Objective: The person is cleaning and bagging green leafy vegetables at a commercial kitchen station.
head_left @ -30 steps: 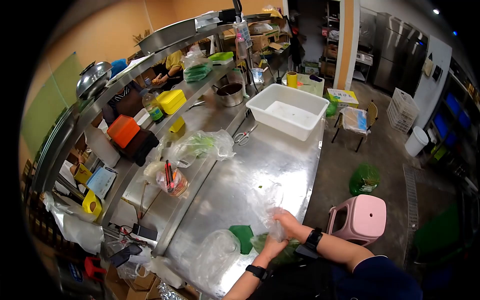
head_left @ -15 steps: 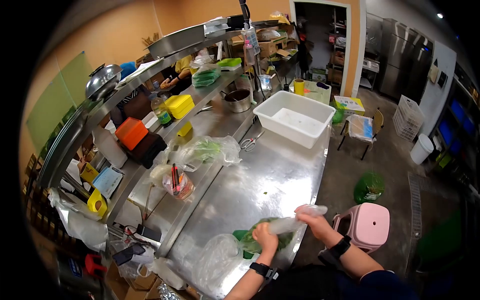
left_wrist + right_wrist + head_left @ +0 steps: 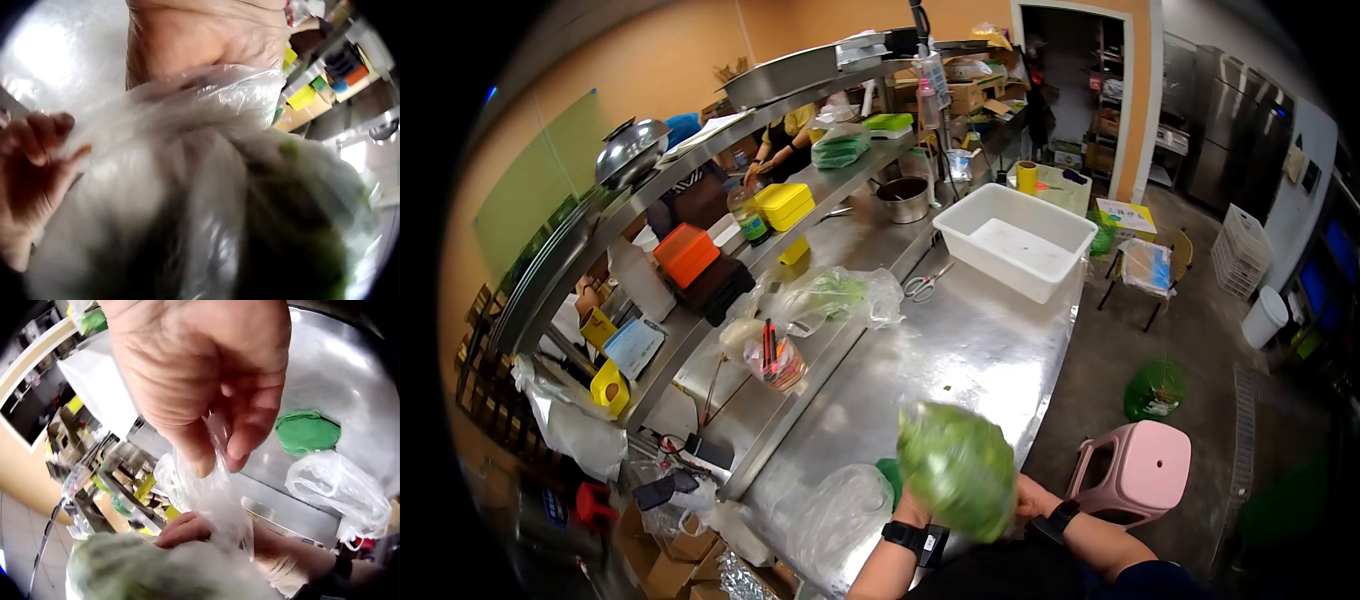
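A clear plastic bag full of green leaves [image 3: 956,470] is held up off the steel table [image 3: 880,390], close to the person's body. Fingers and thumb of the right hand [image 3: 206,381] pinch the bag's twisted plastic neck [image 3: 215,481]. From the other side the left hand [image 3: 912,508] grips the bag; in the left wrist view its palm [image 3: 206,37] lies against gathered plastic and its fingertips are hidden. Beside the left hand lie a green cloth-like item [image 3: 307,432] and an empty-looking clear bag [image 3: 835,525].
A white tub [image 3: 1015,240] stands at the table's far end, with scissors [image 3: 924,285] near it. Along the left are another bag with greens [image 3: 830,297], a container of pens [image 3: 775,360] and a loaded shelf. A pink stool [image 3: 1142,468] stands right of the table.
The bag of greens has risen from the table and tilted, its leafy part now facing up and forward. Both hands have moved lower, nearer the body. The head view has shifted slightly.
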Demonstrator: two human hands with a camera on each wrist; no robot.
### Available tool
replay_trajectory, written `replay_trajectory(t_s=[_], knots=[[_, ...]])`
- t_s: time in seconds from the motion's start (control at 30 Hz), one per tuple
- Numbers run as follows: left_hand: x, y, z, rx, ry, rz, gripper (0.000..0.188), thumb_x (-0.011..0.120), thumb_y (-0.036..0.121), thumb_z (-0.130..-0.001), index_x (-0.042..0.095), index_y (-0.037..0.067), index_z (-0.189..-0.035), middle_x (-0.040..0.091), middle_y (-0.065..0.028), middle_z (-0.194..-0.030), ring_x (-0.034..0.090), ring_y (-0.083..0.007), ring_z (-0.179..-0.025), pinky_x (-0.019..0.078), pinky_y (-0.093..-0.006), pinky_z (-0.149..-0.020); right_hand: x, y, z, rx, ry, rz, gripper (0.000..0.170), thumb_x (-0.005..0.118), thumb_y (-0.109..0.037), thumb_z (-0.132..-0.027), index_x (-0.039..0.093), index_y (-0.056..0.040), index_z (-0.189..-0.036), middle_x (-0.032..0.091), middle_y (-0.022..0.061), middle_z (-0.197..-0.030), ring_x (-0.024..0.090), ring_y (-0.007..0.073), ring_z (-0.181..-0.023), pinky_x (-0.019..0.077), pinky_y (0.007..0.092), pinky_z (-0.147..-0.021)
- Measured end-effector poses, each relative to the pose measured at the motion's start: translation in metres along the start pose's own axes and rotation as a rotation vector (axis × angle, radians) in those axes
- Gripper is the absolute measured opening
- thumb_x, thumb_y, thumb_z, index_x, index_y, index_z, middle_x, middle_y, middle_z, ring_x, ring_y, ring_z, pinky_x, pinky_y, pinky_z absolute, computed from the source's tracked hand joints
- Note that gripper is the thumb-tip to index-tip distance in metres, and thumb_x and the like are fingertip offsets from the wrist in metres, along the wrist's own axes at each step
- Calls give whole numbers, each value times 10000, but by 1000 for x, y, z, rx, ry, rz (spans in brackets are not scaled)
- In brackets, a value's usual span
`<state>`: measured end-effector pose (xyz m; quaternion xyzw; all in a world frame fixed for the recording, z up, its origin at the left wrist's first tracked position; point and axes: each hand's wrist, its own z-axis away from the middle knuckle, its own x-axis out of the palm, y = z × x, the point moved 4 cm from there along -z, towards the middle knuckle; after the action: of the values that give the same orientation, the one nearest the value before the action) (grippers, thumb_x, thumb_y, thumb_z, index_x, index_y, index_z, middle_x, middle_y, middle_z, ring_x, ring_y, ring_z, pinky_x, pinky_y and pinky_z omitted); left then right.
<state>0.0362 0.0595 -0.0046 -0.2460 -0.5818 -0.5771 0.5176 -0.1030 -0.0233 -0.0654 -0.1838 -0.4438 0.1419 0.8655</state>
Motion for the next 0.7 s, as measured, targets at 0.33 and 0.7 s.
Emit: replay_trajectory(t_s=[0.33, 0.7], knots=[[2, 6, 2, 326, -177, -1326, 95, 519, 88, -815, 548, 39, -891, 541, -63, -887, 534, -193, -824, 418, -280, -749, 22, -89, -8, -159, -13, 953, 177, 578, -80, -767, 635, -62, -933, 600, -7, -752, 535, 75, -654, 445, 217, -610], [-63, -59, 1, 265, 460, -502, 297, 450, 23, -819, 504, 47, -1111, 555, -75, -880, 554, -205, -803, 450, -291, -714, 71, -28, 3, -583, 49, 672, 258, 588, 12, -755, 563, 5, -1011, 606, 83, -901, 586, 131, -830, 487, 265, -687]])
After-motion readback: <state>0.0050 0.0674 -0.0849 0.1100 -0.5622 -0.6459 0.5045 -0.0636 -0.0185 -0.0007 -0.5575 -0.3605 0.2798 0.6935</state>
